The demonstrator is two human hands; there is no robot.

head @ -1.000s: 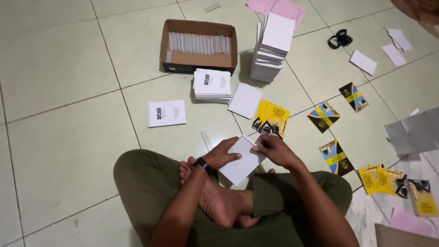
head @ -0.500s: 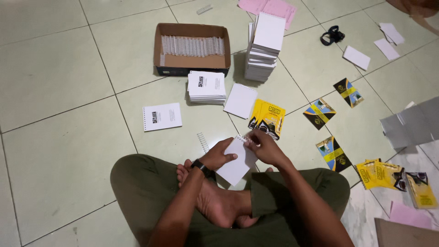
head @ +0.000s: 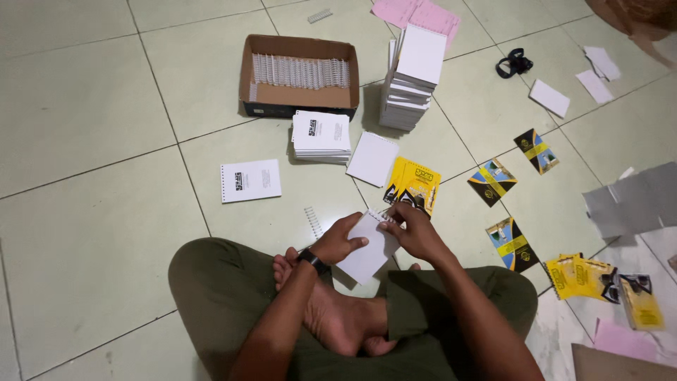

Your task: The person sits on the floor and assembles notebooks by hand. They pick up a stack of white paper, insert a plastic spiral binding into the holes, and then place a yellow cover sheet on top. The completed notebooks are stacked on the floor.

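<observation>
Both my hands on one pad
My left hand (head: 340, 242) and right hand (head: 415, 231) clasp the white pad (head: 368, 248), just below the yellow cover (head: 412, 185).

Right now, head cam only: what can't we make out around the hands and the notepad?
- Right hand fingertips on the white notepad: the top edge they touch is covered by the fingers.
- Left hand: its palm hides the notepad's left edge.
- Loose wire coil on the floor: too small to count loops.
- Cardboard box: near wall hides its front interior.
- Brown sheet: cut off by the bottom edge.
</observation>
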